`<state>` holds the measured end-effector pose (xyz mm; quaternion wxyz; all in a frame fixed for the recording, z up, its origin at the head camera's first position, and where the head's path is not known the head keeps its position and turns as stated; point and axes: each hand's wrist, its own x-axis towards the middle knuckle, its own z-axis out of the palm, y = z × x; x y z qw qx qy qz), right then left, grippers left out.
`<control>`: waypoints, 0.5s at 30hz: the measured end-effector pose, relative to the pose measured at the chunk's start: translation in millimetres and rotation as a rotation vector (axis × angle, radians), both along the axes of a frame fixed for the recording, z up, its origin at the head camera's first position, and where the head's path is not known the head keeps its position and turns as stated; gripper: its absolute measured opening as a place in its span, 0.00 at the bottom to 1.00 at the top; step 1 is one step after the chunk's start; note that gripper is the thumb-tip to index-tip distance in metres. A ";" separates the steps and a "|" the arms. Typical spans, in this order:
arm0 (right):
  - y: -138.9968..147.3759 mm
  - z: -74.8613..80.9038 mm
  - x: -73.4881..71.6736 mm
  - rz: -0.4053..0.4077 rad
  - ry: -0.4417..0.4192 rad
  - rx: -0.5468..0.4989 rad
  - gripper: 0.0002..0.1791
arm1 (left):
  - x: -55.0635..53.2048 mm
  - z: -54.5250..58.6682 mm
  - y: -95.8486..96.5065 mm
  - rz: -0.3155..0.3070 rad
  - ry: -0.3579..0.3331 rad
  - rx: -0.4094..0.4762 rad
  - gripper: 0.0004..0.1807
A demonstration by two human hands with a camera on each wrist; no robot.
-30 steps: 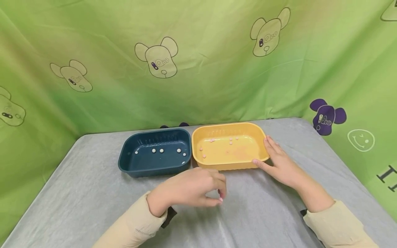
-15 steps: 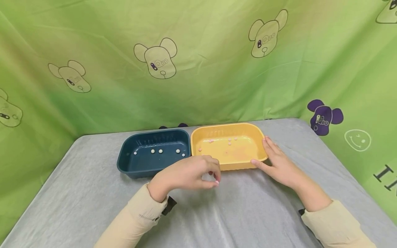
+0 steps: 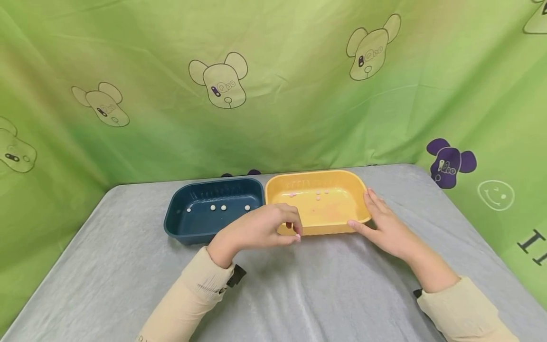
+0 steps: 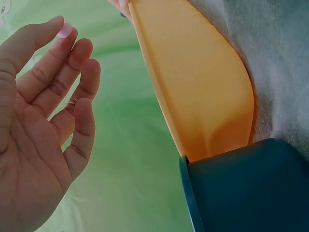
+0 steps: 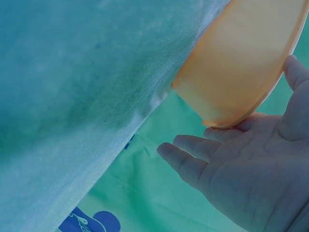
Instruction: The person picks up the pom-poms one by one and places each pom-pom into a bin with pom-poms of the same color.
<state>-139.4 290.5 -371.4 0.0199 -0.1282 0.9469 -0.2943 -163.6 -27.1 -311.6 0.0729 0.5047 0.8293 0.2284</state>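
My left hand [image 3: 267,225] pinches a small pink ball [image 4: 64,30] between thumb and index fingertip; the other fingers are loosely bent. In the head view it is in front of where the two basins meet, with the fingertips overlapping the front wall of the yellow basin [image 3: 329,229]. My right hand [image 3: 391,232] touches that basin's front right corner, its thumb at the front rim and its fairly straight fingers along the right side. Several pink balls [image 3: 318,198] lie inside the yellow basin. My left hand and wrist hide its near left part.
A dark blue basin [image 3: 188,237] stands close against the yellow one on the left, with several white balls [image 3: 212,208] in it. Grey cloth [image 3: 325,289] covers the table. Behind hangs a green printed curtain [image 3: 290,118].
My left hand, still pinching the pink ball, has moved away from me over the table, up to the yellow basin's front wall. My right hand has stayed at the basin's corner.
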 end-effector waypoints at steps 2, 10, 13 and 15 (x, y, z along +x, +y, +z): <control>0.5 0.2 -0.1 -0.002 0.003 0.002 0.52 | -1.9 0.4 0.0 0.003 -0.002 0.007 0.03; 1.3 -0.5 0.1 -0.008 0.006 0.008 0.53 | -11.4 5.1 1.7 0.015 0.047 -0.008 0.03; 1.2 0.0 0.6 -0.005 0.010 0.008 0.53 | -13.8 6.1 1.2 0.028 0.062 -0.013 0.03; 1.1 0.5 1.0 -0.003 0.014 0.010 0.53 | -14.7 6.0 0.6 0.034 0.070 -0.012 0.03</control>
